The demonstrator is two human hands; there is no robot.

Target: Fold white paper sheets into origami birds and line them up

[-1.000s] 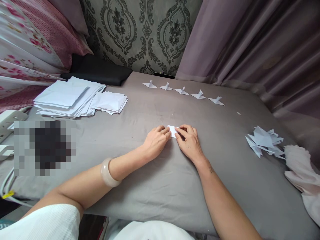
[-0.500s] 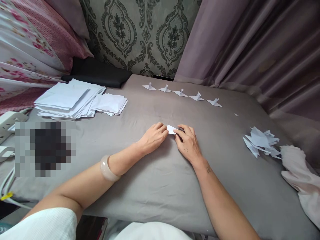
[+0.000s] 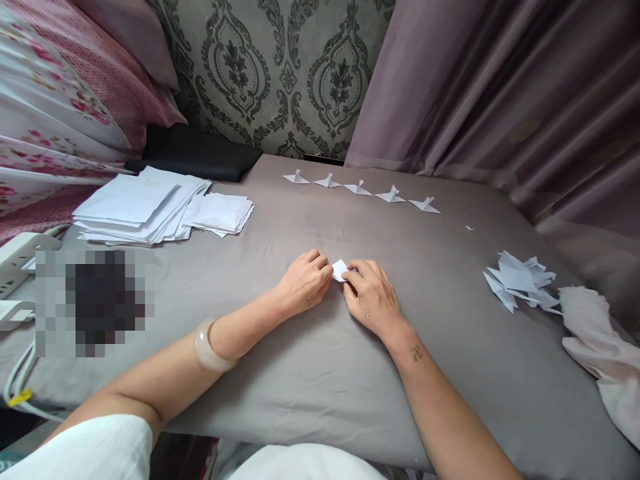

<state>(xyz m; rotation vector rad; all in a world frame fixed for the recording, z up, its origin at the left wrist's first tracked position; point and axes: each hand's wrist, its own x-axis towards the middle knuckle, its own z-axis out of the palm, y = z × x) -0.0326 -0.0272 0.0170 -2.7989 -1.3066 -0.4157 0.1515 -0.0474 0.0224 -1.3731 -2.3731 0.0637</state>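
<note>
At the far left of the grey cloth-covered surface (image 3: 280,373) I have a white plastic power strip (image 3: 20,263), with a pixelated dark patch beside it that I cannot make out. Beyond that lies a large loose stack of white paper sheets (image 3: 125,207), touching a smaller stack of white paper squares (image 3: 220,212) on its right. A black folded cloth (image 3: 200,155) sits behind both stacks.

In the middle, my left grip (image 3: 306,281) is drawn in, fingers curled and tips at the left side of a small white paper piece (image 3: 339,269). My right grip (image 3: 373,293) has its right side, thumb and fingers a narrow gap apart. The piece lies between my two grips, just above or on the surface; I cannot tell which.

What has just changed: the piece showed as a broader rectangle a second ago and now shows a smaller patch with a corner pointing away. I cannot tell whether it was turned or folded. To my judgement, this is still work on one piece, needing both grips.

Farther off stands a row of five bird-like folded white paper shapes (image 3: 357,188). To the right are a tiny white paper scrap (image 3: 469,228), a heap of folded white paper shapes (image 3: 523,279) and a pale pink crumpled cloth (image 3: 595,327).
</note>
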